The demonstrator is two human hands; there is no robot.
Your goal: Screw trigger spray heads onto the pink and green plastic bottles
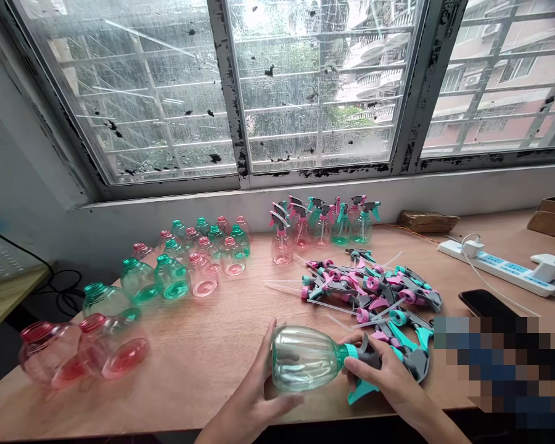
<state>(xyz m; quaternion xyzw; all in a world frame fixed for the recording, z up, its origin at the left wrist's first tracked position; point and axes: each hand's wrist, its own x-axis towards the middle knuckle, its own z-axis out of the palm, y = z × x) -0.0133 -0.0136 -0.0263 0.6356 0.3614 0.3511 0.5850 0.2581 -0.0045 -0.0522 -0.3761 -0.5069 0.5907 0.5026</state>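
Near the table's front edge a clear green spray bottle (305, 359) lies sideways in the air between my hands. My left hand (254, 394) wraps round its base, thumb below and fingers behind. At the neck, my right hand (383, 373) grips the turquoise collar of a grey-and-turquoise trigger sprayer (363, 390), which sits on the bottle's mouth. Whether the collar is fully threaded I cannot tell. Just beyond my right hand lies a heap of loose pink, turquoise and grey trigger sprayers (365, 287) with clear dip tubes.
Open pink and green bottles (173, 277) stand in rows on the left. Several bottles with sprayers fitted (324, 225) stand at the back by the wall. To the right are a white power strip (499, 266), a black phone (488, 303), a brown packet (428, 222) and a cardboard box (552, 216).
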